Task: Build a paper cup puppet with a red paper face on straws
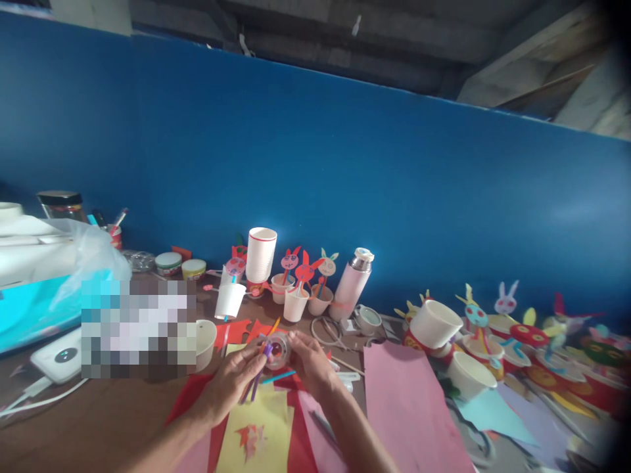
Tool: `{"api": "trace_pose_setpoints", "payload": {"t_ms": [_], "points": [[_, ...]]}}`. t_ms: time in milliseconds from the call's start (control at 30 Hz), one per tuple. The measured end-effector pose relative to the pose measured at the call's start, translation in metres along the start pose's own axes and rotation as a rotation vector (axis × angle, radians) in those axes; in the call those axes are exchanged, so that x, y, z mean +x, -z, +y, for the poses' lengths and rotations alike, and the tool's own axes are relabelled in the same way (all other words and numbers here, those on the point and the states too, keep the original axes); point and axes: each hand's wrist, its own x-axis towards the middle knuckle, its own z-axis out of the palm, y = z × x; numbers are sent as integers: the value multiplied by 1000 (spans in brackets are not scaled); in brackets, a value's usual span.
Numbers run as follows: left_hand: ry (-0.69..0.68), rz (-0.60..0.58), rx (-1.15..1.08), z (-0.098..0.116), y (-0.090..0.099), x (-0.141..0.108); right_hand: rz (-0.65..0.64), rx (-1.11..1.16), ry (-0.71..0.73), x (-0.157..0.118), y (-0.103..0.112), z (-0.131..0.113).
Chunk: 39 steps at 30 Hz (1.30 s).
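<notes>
Here's the tape point(284, 351), a clear ring held up just above the table, right between the two hands. Its round face is turned towards the wearer's eyes, and the right hand point(313, 361) has it, thumb and fingers pinched on the right rim. Over on the other side, the left hand point(235, 373) is closed on a pair of purple strips point(255, 389). Their long axis leans, tops towards the ring, tails sloping down and left below the fingers. So the strips lie just left of the tape, their upper ends right by its near edge; the right hand is nearer to the ring, the left to the strips. Do strips and tape touch? From here I can't tell. Nor can I find the tape's loose end, and the left fingertips are lost in the tangle.

Below, yellow paper point(283, 437) carries some torn scraps point(251, 439); a blue strip point(279, 377) lies just behind the hands, partly covered. Farther back stand rabbit-faced cups point(296, 305), a tall cup stack point(261, 257) and a tilted-looking flask point(350, 289). To the right, a pink sheet point(409, 407) runs out of view. Away left, a pixelated patch hides whatever is there.
</notes>
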Motion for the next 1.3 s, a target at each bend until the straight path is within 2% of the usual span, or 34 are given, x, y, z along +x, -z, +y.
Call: {"api": "trace_pose_setpoints", "payload": {"t_ms": [133, 400, 600, 667, 767, 1000, 1167, 1300], "points": [[5, 40, 21, -3, 0, 1, 61, 74, 57, 0, -2, 0], [-47, 21, 131, 2, -1, -3, 66, 20, 18, -3, 3, -2], [7, 110, 259, 8, -5, -11, 79, -36, 9, -4, 3, -2], [33, 93, 261, 8, -5, -9, 76, -40, 9, -4, 3, -3], [38, 18, 131, 3, -4, -4, 64, -28, 19, -3, 5, -5], [54, -18, -415, -7, 3, 3, 27, 17, 45, -5, 2, -11], [95, 16, -578, -1, 3, 0, -14, 67, 56, -7, -3, -14], [79, 16, -592, -2, 3, 3, -72, 86, 36, -8, 0, -14]]}}
